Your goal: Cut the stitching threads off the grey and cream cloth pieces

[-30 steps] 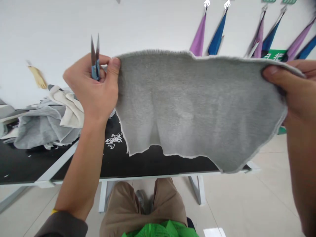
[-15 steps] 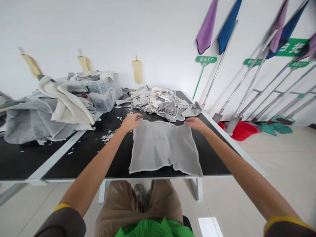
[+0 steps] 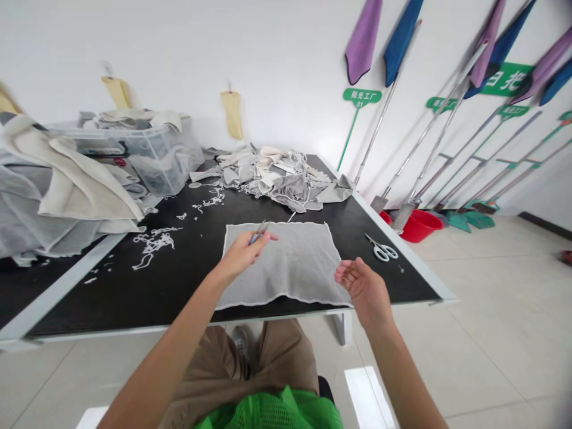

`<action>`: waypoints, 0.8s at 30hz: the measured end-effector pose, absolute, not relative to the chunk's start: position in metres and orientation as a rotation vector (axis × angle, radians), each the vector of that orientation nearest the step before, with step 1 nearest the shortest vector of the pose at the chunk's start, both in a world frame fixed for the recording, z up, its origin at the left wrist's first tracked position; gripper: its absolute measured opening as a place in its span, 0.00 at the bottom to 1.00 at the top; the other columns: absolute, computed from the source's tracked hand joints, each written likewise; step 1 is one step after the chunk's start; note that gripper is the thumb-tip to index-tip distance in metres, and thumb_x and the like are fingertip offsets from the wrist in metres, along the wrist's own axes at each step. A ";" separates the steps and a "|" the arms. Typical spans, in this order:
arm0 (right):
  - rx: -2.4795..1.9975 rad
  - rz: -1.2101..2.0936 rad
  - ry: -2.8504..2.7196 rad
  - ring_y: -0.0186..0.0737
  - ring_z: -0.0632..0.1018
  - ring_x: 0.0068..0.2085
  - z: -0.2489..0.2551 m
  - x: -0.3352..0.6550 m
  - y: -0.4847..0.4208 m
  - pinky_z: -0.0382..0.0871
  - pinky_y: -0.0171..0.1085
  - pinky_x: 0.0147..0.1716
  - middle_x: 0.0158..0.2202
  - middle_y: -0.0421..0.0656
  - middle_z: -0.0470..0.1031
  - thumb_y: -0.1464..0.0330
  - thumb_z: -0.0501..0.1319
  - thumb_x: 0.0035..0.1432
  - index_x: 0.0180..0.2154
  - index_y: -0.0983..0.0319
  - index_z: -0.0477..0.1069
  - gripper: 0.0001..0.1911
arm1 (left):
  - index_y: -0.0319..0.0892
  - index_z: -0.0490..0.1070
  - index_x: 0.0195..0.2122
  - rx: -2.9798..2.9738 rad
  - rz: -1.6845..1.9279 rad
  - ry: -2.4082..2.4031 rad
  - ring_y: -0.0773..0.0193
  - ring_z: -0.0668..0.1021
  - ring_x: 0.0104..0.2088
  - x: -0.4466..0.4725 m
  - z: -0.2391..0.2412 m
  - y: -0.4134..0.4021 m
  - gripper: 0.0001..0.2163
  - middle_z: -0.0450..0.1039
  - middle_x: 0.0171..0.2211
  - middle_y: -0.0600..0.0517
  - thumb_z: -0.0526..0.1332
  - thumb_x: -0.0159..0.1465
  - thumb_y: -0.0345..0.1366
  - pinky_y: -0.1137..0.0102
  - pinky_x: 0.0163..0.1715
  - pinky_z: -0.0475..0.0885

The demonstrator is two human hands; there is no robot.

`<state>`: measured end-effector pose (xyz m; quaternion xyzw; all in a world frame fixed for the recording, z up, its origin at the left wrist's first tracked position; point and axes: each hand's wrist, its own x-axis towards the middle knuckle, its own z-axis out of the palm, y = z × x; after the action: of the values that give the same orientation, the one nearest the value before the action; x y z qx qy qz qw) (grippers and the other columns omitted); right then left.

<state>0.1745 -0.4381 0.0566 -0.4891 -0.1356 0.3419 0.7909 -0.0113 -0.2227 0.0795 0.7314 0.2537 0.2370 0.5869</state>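
A grey cloth (image 3: 290, 256) with pale stitched edges lies spread out at the table's front, its near edge slightly rumpled. My left hand (image 3: 243, 253) is above the cloth's left part, closed around small thread snips (image 3: 259, 232) with a bluish handle and the blades pointing up and away. Over the right edge of the cloth hovers my right hand (image 3: 364, 286), palm turned inward, fingers loosely curled and nothing in them. Scissors (image 3: 381, 246) with white handles rest on the black table to the right of the cloth.
Behind the cloth is a heap of grey and cream cloths (image 3: 277, 179). Thread scraps (image 3: 154, 244) lie on the black tabletop (image 3: 187, 286). At left, more cloths (image 3: 89, 185) lean against a clear plastic bin (image 3: 156, 152). Mops and a red bucket (image 3: 422, 226) stand at right.
Both hands have let go of the cloth's far corners and come nearer to me. The cloth now lies flat. The scissors at right have come into view, and the view has shifted slightly right.
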 end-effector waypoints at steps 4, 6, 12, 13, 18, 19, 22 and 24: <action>-0.761 0.876 0.001 0.40 0.81 0.44 0.058 0.131 -0.450 0.77 0.36 0.45 0.41 0.50 0.80 0.63 0.59 0.59 0.37 0.66 0.78 0.14 | 0.36 0.74 0.35 1.298 0.393 0.383 0.76 0.49 0.16 -0.007 0.079 -0.295 0.20 0.47 0.18 0.64 0.61 0.62 0.52 0.76 0.16 0.44; -0.655 0.898 0.040 0.40 0.77 0.52 0.060 0.114 -0.446 0.73 0.38 0.53 0.48 0.51 0.78 0.64 0.54 0.62 0.41 0.66 0.78 0.16 | 0.37 0.73 0.35 1.166 0.341 0.313 0.77 0.48 0.16 -0.007 0.078 -0.331 0.18 0.46 0.17 0.64 0.63 0.62 0.50 0.77 0.16 0.43; -0.457 1.018 -0.079 0.36 0.68 0.62 0.063 0.080 -0.435 0.60 0.39 0.63 0.60 0.46 0.69 0.60 0.47 0.66 0.49 0.63 0.74 0.23 | 0.40 0.72 0.39 0.844 0.277 0.218 0.78 0.49 0.14 -0.014 0.073 -0.399 0.15 0.51 0.15 0.65 0.70 0.57 0.42 0.77 0.13 0.43; -0.439 1.022 -0.096 0.35 0.67 0.62 0.064 0.075 -0.436 0.59 0.38 0.63 0.61 0.46 0.68 0.60 0.47 0.66 0.50 0.63 0.74 0.23 | 0.40 0.71 0.39 0.795 0.289 0.236 0.78 0.48 0.14 -0.017 0.073 -0.402 0.14 0.49 0.15 0.66 0.70 0.57 0.42 0.78 0.13 0.42; -0.411 1.017 -0.116 0.36 0.66 0.63 0.067 0.058 -0.439 0.57 0.41 0.64 0.61 0.45 0.67 0.60 0.46 0.67 0.52 0.63 0.72 0.24 | 0.40 0.72 0.37 0.751 0.413 0.332 0.78 0.45 0.15 -0.032 0.076 -0.397 0.10 0.45 0.15 0.66 0.68 0.60 0.38 0.80 0.13 0.42; -0.412 1.027 -0.118 0.36 0.67 0.62 0.067 0.056 -0.438 0.57 0.41 0.64 0.61 0.45 0.68 0.60 0.45 0.67 0.52 0.63 0.72 0.24 | 0.39 0.71 0.34 0.763 0.406 0.327 0.78 0.46 0.15 -0.035 0.078 -0.398 0.09 0.45 0.15 0.66 0.67 0.60 0.39 0.80 0.13 0.43; -0.426 1.071 -0.138 0.34 0.70 0.60 0.062 0.053 -0.436 0.62 0.39 0.61 0.59 0.44 0.70 0.58 0.43 0.68 0.50 0.62 0.73 0.25 | 0.38 0.68 0.27 0.732 0.302 0.285 0.79 0.46 0.14 -0.039 0.083 -0.409 0.15 0.46 0.15 0.65 0.65 0.61 0.44 0.80 0.12 0.42; -0.462 1.079 -0.147 0.33 0.73 0.57 0.058 0.051 -0.435 0.67 0.37 0.57 0.56 0.44 0.73 0.57 0.44 0.67 0.50 0.61 0.73 0.24 | 0.39 0.67 0.26 0.695 0.249 0.282 0.79 0.47 0.13 -0.037 0.087 -0.417 0.16 0.47 0.15 0.65 0.65 0.61 0.47 0.80 0.11 0.43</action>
<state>0.0513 -0.4354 0.0582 -0.2179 -0.0695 0.5085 0.8301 -0.0367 -0.4171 0.0869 0.3384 0.1375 0.1214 0.9230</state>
